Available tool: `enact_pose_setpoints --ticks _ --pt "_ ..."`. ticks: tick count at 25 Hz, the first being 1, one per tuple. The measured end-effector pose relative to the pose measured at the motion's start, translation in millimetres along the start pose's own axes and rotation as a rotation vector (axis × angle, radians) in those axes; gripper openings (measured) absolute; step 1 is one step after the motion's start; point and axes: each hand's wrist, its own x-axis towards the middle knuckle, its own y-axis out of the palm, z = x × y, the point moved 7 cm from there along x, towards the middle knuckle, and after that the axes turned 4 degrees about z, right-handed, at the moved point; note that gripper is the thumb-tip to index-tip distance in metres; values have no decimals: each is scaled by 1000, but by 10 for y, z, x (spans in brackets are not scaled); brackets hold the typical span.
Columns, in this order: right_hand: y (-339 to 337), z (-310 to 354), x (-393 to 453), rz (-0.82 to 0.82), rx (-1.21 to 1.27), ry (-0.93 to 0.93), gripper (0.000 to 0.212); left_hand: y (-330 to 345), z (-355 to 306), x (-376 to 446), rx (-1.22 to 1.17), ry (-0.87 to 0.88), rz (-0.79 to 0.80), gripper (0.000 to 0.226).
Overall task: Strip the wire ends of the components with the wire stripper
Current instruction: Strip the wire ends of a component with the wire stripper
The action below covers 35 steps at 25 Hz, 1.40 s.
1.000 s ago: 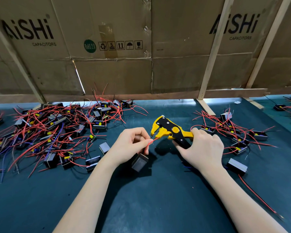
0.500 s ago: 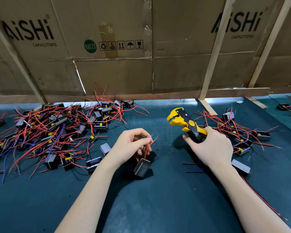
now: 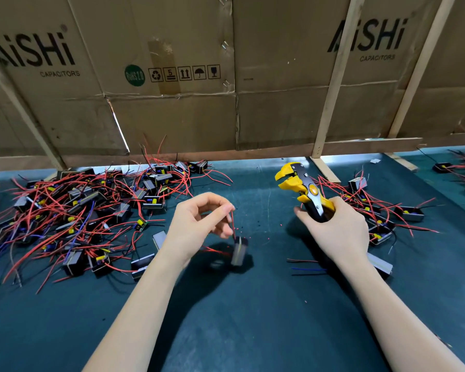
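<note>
My left hand (image 3: 199, 226) pinches a red wire (image 3: 232, 224) between thumb and fingertip, and its component (image 3: 238, 250) hangs blurred just above the dark mat (image 3: 253, 331). My right hand (image 3: 336, 229) grips the handles of the yellow wire stripper (image 3: 302, 189), head pointing far-left, well apart from the wire. The unstripped pile (image 3: 73, 213) lies far left; a smaller pile (image 3: 381, 210) sits right.

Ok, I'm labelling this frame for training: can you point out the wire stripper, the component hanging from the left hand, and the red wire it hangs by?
wire stripper (image 3: 312, 189), head view, on the yellow pivot disc.
component (image 3: 238, 251), head view, on its grey side face.
red wire (image 3: 232, 221), head view, mid-length below the fingertips.
</note>
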Motion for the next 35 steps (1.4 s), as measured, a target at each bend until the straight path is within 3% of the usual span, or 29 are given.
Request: enact_pose_setpoints --ticks 2,5,7,9,13,15,17,19,22,25,27,29,32,35 --pt "-63 -39 16 -33 61 17 49 254 -28 -42 -121 51 137 19" --pt "-231 -155 72 -110 191 89 46 764 -40 -206 -172 70 626 69" --pt "-340 -240 105 -164 253 139 47 832 -32 -250 -121 32 762 82" --pt "-396 -284 120 -187 278 162 49 663 -55 -163 -33 40 622 71" --pt "-371 -185 80 -178 265 77 46 8 -107 45 146 93 33 23" --pt "-292 -81 51 -124 291 -19 43 -352 -90 65 388 93 -253 17" --pt "-161 49 22 29 362 -138 45 -633 -62 23 671 35 -459 16" --pt "-7 182 -22 293 470 -233 51 -846 -33 -30 776 -24 -589 16" --pt "230 367 -182 766 622 -270 44 -1077 8 -56 906 -89 -631 21" --pt "394 317 -180 923 741 -21 40 -1183 113 12 1069 -203 -533 38" --pt "425 198 -73 844 717 115 52 -1055 235 80 1188 -226 -354 49" --pt "361 25 40 657 754 234 58 -925 359 104 1266 -249 -221 56" --pt "201 -179 151 361 809 293 40 -976 410 92 1318 -269 -219 61" --pt "60 -206 218 214 886 233 30 -1095 371 120 1422 -265 -276 59"
